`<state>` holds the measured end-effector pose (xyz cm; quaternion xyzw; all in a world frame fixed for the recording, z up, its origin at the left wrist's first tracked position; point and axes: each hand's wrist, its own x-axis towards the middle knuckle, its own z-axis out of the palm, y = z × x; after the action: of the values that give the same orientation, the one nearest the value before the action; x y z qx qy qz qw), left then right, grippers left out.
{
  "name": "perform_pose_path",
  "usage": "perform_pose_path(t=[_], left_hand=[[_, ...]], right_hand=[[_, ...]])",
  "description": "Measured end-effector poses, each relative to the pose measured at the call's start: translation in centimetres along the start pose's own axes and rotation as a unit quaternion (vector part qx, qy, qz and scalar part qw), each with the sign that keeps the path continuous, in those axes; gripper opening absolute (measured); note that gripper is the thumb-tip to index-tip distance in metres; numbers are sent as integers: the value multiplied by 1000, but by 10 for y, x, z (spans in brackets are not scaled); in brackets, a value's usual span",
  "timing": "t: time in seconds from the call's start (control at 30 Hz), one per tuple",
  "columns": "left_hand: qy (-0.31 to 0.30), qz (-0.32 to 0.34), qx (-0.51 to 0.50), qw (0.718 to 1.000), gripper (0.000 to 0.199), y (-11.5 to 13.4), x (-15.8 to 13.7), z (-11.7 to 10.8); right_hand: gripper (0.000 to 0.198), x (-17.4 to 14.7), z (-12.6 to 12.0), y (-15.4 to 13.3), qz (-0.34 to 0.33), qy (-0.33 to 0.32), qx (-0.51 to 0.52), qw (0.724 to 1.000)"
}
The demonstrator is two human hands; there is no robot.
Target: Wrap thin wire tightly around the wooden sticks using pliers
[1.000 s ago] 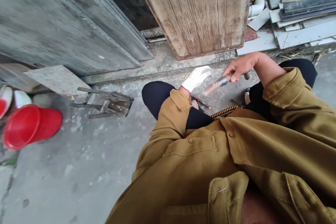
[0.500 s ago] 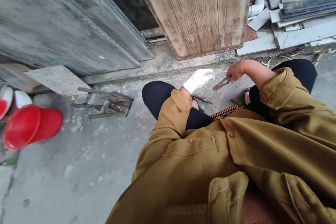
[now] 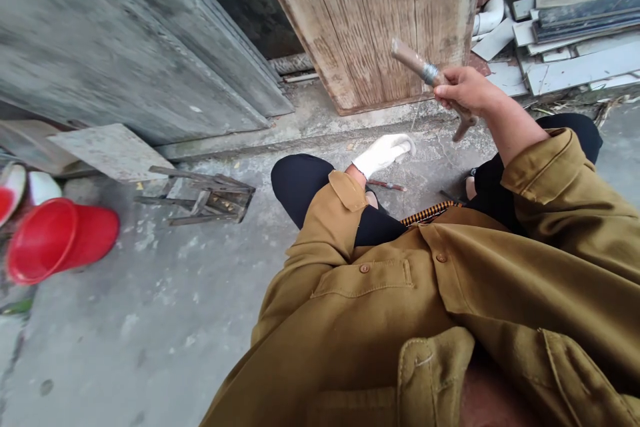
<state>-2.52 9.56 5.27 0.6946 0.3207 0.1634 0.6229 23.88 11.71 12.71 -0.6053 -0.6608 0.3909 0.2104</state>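
My right hand (image 3: 467, 90), bare, is closed around a brown stick-like tool (image 3: 410, 59) with a silvery band about its middle. Its thick end points up and left, in front of the wooden panel; a forked-looking lower end sticks out below my fist. My left hand (image 3: 381, 153) wears a white glove and is held low between my knees, fingers curled. Something pale grey and rounded shows at its fingertips, but I cannot make out what it is. On the concrete below lies a thin reddish-brown rod (image 3: 387, 185) with a pale band.
A weathered wooden panel (image 3: 385, 27) stands upright ahead, on a concrete ledge. To its right are stacked boards and tiles (image 3: 580, 70) beside a white pipe elbow (image 3: 490, 17). On the left are a small wooden stool (image 3: 215, 200) lying over, a red bucket (image 3: 93, 233) and a leaning board (image 3: 113, 150).
My right hand has risen with the brown tool, from beside the left hand to in front of the panel's lower edge. My left hand has barely shifted.
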Motion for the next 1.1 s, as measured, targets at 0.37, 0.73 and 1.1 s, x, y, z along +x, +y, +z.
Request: perform_pose_path(t=[0.37,0.73,1.1], left_hand=[[128,26,87,988,15,-8,1,-17],[-30,40,44,998,24,7,-5,2],[162,16,52,985,19,0,3,-16]], right_hand=[[10,-9,29,-6,-1,-525,-148,838],[18,1,-11,6,59,46,6,997],[14,-16,38,-16,124,-458,-130,871]])
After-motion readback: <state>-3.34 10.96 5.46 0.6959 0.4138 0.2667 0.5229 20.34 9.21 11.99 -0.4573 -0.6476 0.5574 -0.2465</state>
